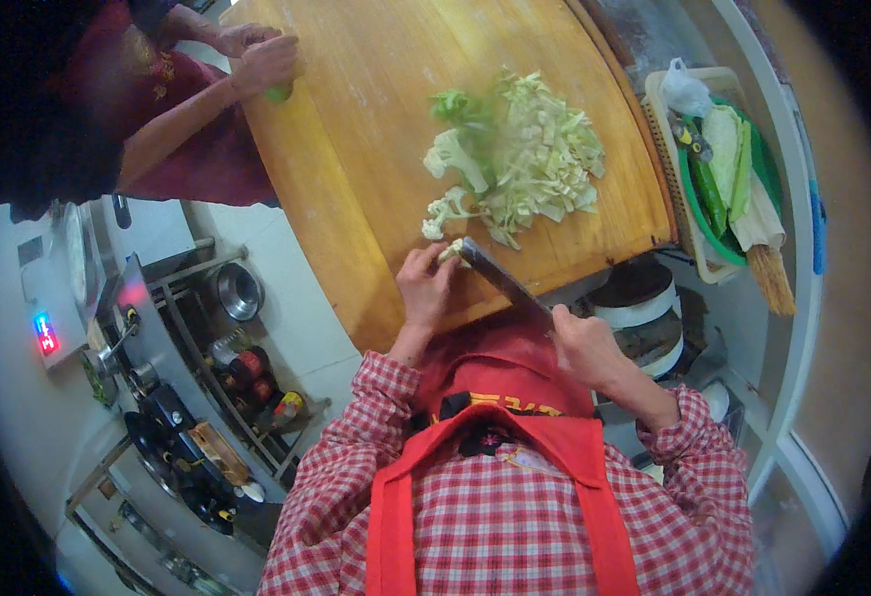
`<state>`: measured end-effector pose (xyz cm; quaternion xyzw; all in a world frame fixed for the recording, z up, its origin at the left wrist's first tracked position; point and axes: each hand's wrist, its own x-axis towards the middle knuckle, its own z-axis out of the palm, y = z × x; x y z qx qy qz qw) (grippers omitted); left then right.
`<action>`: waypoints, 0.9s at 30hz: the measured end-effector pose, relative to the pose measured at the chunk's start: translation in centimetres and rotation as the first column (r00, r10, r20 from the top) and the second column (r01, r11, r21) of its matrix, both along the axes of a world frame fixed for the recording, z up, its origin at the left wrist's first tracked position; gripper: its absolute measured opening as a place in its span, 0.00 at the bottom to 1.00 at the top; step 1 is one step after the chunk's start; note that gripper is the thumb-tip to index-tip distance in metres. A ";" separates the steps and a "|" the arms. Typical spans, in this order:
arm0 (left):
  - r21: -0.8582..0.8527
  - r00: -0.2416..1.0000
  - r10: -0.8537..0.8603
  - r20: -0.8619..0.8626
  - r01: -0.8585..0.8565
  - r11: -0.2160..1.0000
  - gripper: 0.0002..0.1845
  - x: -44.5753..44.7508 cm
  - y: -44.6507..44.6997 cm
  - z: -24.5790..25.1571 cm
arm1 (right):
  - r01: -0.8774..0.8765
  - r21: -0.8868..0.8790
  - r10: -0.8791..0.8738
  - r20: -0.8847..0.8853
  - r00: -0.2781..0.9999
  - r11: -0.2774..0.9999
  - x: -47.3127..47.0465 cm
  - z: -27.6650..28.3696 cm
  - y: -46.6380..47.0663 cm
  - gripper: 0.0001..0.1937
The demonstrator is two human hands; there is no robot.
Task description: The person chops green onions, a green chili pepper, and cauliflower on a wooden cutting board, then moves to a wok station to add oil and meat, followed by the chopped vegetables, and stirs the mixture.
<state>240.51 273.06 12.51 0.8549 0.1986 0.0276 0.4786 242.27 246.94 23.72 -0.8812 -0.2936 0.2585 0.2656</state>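
Note:
My right hand [584, 339] grips the handle of a knife [506, 279], its dark blade pointing up and left over the near edge of a wooden board [353, 149]. Under the fingers of my left hand [426, 287] is a small cauliflower piece [452, 253], against the blade's tip end. Just beyond lie a cauliflower floret [444, 211] and a larger cauliflower piece [456, 159]. To their right spreads a pile of chopped cabbage [547, 153], with some green leafy vegetable [461, 108] at its left, partly blurred.
Across the board at upper left, another person's hands [268, 59] hold something green. Right of the board, a green basket [771, 167] holds vegetables, with a bristle brush [771, 279] at its near end. Metal shelves with bottles [253, 369] stand at left.

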 end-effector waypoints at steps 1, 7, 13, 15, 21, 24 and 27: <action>0.006 1.000 0.005 0.016 -0.005 1.000 0.11 0.1 0.0 0.0 | -0.006 0.013 0.005 0.017 1.000 1.000 0.0 -0.2 0.2 0.09; 0.042 0.998 -0.006 0.063 0.003 0.999 0.09 -0.6 -0.4 0.2 | -0.097 -0.052 0.091 -0.099 0.991 0.994 1.3 -2.1 1.2 0.10; 0.233 0.961 -0.117 0.251 0.058 0.971 0.08 -2.8 0.5 0.1 | -0.014 0.033 0.017 -0.104 0.994 0.999 1.4 -2.6 0.7 0.09; 0.043 0.976 -0.078 0.203 0.070 0.997 0.08 -3.4 0.6 0.0 | -0.008 0.025 0.009 -0.055 0.998 1.000 0.7 -2.2 0.4 0.09; 0.027 0.979 -0.061 0.195 0.057 0.998 0.10 -3.7 0.6 -0.4 | -0.089 0.027 0.090 -0.020 0.996 0.996 0.4 -1.1 0.1 0.11; 0.082 0.960 -0.067 0.271 0.046 0.996 0.10 -3.6 0.7 -0.7 | -0.122 0.051 0.123 -0.022 0.992 0.991 0.8 -1.0 0.3 0.11; 0.082 0.968 -0.062 0.244 0.043 0.996 0.11 -3.7 0.9 -0.9 | -0.133 0.020 0.134 -0.030 0.991 0.991 0.9 -1.2 0.8 0.11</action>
